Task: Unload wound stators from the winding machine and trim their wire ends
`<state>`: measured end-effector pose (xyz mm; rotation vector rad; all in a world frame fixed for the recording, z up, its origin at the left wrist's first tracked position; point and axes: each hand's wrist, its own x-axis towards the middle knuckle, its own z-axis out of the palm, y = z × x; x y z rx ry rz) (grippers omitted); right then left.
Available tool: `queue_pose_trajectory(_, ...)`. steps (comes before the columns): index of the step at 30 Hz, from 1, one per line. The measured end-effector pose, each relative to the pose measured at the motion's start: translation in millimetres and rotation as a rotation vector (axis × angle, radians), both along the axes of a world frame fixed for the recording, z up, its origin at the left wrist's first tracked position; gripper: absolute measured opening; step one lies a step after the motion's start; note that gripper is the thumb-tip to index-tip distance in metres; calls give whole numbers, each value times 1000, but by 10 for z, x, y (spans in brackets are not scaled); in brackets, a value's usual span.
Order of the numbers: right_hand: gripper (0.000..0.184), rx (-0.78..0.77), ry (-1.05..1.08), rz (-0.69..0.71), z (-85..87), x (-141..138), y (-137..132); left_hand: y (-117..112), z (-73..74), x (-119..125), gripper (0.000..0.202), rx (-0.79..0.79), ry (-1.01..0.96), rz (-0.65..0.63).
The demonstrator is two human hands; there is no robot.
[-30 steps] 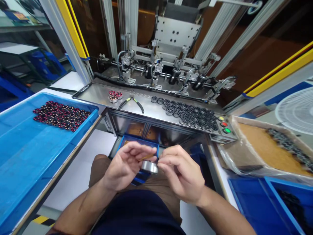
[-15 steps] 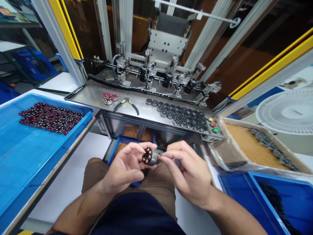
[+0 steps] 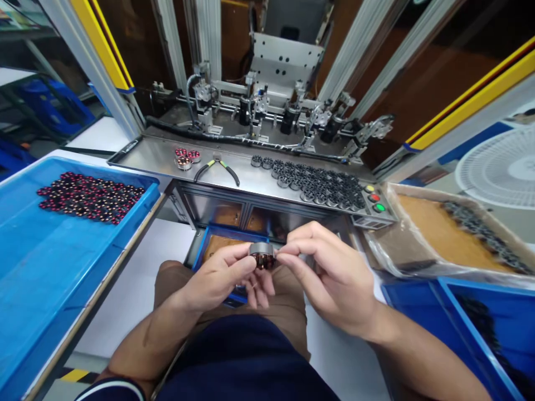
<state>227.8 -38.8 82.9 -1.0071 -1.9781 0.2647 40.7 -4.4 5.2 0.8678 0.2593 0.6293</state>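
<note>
Above my lap, my left hand (image 3: 234, 273) grips a motor stator (image 3: 262, 255) between thumb and forefinger, the other fingers curled below it. The stator is a dark grey ring with copper windings showing on its lower side. Close at its right side, my right hand (image 3: 330, 273) is closed, thumb and forefinger pinched together. Whatever lies in that pinch, perhaps a wire end, is too small to make out.
Pliers (image 3: 217, 162) and several red-and-copper stators (image 3: 184, 160) lie on the metal ledge, left of rows of dark stators (image 3: 317, 181). Push buttons (image 3: 374, 198) sit at its right end. A blue tray (image 3: 25, 234) stands left; a plastic-lined box (image 3: 412, 262) and blue bins (image 3: 445, 328) stand right.
The stator has been turned in my left hand: its copper windings faced left and now face down. My right hand stays pinched at its right side.
</note>
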Motion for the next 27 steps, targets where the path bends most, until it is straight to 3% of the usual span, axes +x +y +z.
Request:
queue_pose_trajectory(6, 11, -56, 40, -62, 37, -38, 0, -27, 47, -3, 43, 87, -175, 323)
queue_pose_trajectory(9, 13, -88, 85, 10, 39, -39, 31, 31, 27, 23, 37, 35, -282, 409)
queue_pose_trajectory(11, 14, -94, 103, 99, 32, -34, 58, 88, -13, 59, 46, -71, -257, 274)
queue_pose_trajectory(15, 13, -95, 93, 168, 31, -16, 85, 168, -123, 116, 82, -206, -114, -438)
queue_pose_trajectory(16, 13, -96, 89, 162, 35, -10, 82, 169, -142, 119, 81, -207, -109, -513)
queue_pose_trajectory(17, 13, -98, 85, 149, 41, -4, 76, 160, -152, 118, 77, -201, -111, -508)
queue_pose_trajectory(24, 12, -69, 83, -11, 40, -3, 28, 8, -24, 72, 34, -53, -139, 53)
queue_pose_trajectory(27, 13, -81, 117, -49, 17, -14, 38, -37, 13, 81, 35, 52, -186, 329)
